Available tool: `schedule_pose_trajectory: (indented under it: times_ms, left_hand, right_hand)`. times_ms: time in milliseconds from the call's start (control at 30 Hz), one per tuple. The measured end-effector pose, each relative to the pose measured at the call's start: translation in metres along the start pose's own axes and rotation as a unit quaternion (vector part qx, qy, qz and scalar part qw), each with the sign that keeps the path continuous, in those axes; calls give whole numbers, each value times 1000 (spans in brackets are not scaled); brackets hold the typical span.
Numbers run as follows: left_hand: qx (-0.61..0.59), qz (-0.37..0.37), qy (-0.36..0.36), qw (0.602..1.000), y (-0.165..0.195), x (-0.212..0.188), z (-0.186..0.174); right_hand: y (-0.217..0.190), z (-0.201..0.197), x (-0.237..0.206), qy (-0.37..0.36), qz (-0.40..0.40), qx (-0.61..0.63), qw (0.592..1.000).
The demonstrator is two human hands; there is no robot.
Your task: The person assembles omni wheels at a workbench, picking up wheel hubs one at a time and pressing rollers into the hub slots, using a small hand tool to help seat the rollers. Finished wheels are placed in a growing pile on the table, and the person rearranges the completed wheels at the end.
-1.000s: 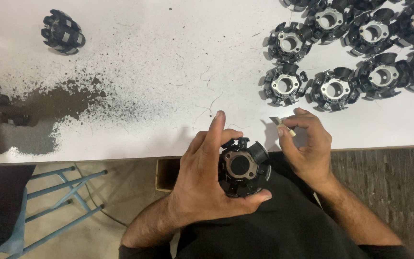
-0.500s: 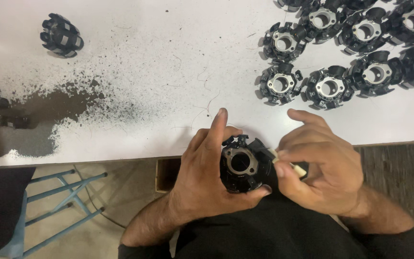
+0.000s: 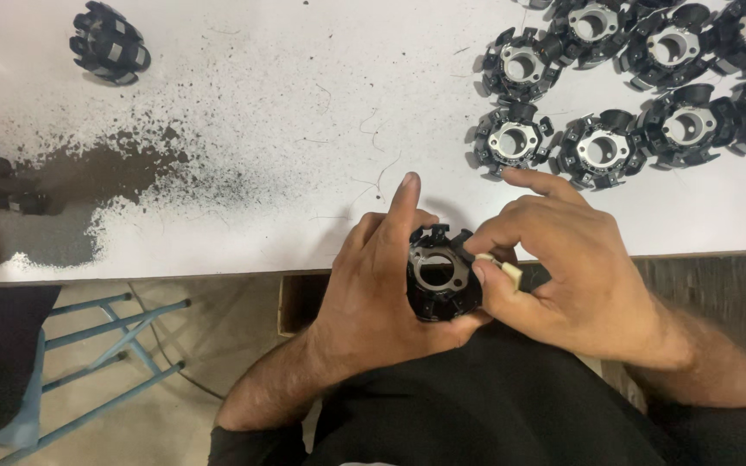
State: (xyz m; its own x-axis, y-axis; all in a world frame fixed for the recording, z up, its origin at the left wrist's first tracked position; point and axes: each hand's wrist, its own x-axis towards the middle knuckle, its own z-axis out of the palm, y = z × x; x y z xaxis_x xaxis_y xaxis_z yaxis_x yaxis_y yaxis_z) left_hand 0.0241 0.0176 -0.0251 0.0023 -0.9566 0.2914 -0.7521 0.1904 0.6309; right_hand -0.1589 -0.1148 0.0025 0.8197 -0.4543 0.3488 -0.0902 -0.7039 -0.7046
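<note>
My left hand [image 3: 373, 285] grips a black round slotted part [image 3: 439, 274] with a metal ring in its middle, held just below the white table's [image 3: 261, 147] near edge. My right hand [image 3: 572, 267] pinches a small cream-coloured piece [image 3: 501, 267] against the part's right side. Thumb and forefinger of that hand touch the part's rim.
Several matching black parts [image 3: 599, 148] lie in rows at the table's far right. One more black part [image 3: 110, 43] sits at the far left. Dark powder [image 3: 88, 181] is spread over the table's left side. A blue metal frame [image 3: 105, 345] stands on the floor below.
My right hand has moved left from beside the part onto its right side, bringing the cream piece against it. The left hand has kept hold of the part.
</note>
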Motion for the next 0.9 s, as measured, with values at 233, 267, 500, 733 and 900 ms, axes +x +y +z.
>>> schedule_pose_trajectory:
  times_ms: [233, 267, 500, 733, 900]
  left_hand:
    - [-22, -28, -28, 999, -3, 5, 0]
    - [-18, -30, -35, 999, -3, 6, 1]
    - [-32, -27, -38, 998, -7, 10, 4]
    - [-37, -27, -51, 998, -12, 13, 2]
    - [-55, -38, -61, 996, -11, 12, -1]
  right_hand:
    - [6, 1, 22, -82, 8, -23, 996]
    - [6, 0, 25, -91, 12, -31, 995]
    - [2, -2, 52, -126, -27, -90, 988]
    - [-4, -7, 66, -186, -2, -85, 979]
    - [-7, -1, 69, -212, 3, -83, 974]
